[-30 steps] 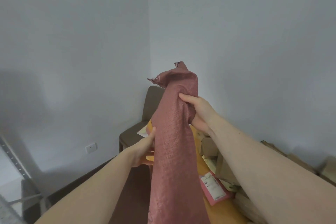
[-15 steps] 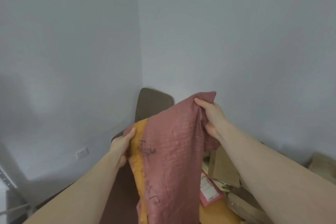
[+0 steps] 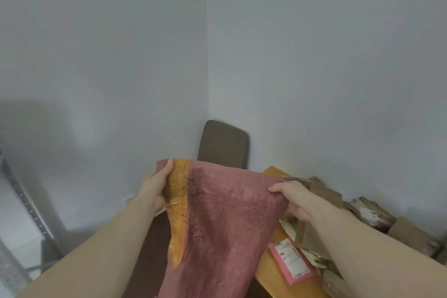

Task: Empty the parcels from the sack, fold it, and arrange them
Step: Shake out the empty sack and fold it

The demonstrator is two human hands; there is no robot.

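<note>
Light: dim, even, cool; source not in view.
Shadows: broad soft patch on left wall (image 3: 48, 133); darker under table (image 3: 271, 271).
Glare: faint sheen on sack (image 3: 217, 220).
Focus: soft overall; parcels (image 3: 372, 215) smeared.
Distortion: wide-angle bowing at edges; shelf rail (image 3: 26, 203) bent.
</note>
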